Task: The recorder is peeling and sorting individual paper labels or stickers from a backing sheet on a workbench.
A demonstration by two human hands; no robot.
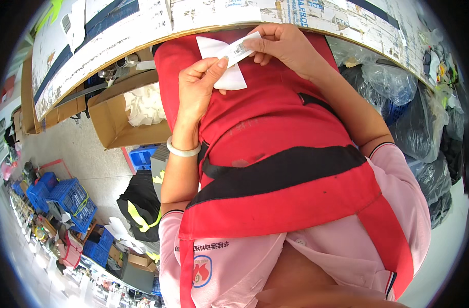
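A small white label (238, 50) with a printed barcode is stretched between my two hands, over the lap of my red apron (275, 102). My left hand (199, 82) pinches its lower left end between thumb and fingers. My right hand (285, 47) is closed on its upper right end, thumb on top. Behind the label, a wider piece of white paper (232, 79) hangs down against the apron, close to my left fingers. Whether it is joined to the label I cannot tell.
The white, scuffed table edge (219, 23) runs just beyond my hands. Below it on the left stands an open cardboard box (111, 120) with white material inside. Clear plastic bags (419, 123) are heaped at the right. Blue crates (73, 200) stand on the floor at far left.
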